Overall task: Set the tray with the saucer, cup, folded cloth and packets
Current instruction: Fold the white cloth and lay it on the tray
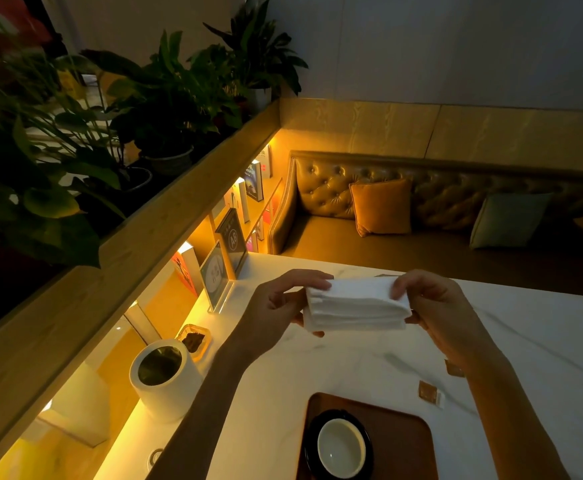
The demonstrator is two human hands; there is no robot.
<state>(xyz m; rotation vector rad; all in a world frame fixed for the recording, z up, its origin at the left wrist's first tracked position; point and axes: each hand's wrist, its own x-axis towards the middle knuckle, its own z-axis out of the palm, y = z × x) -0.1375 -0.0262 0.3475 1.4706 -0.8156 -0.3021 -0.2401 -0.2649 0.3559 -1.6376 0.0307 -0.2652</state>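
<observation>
Cloth (355, 306), white and folded into a thick stack of layers, hangs in the air between the two hands above the table (542, 341), not yet on the tray. The left hand (276, 306) pinches its left end, thumb on top and fingers curled underneath, while the right hand (435, 313) pinches the opposite end the same way. Holding both ends probably keeps the folds stacked and square, so the layers do not slide apart before the cloth is set down.

Below the hands and nearer the person lies the brown tray (404, 445). Its left part carries a dark saucer (312, 445) with a pale cup (340, 448) sitting upright in it, which leaves the tray's right part bare, seemingly room for the cloth and packets.

Two small brown packets remain on the table off the tray: one packet (428, 391) just beyond the tray's far right corner, under the right forearm, and a second packet (453, 368) partly hidden by the right wrist, so its full shape is hard to tell.

Out past the left forearm stands a white cylindrical container (165, 379) with a dark inside, and beyond it a small dish (194, 339) of something dark. Further off, a clear sign holder (215, 271) stands by the lit shelf.

By this layout, saucer and cup are done; cloth and packets are still to go.
</observation>
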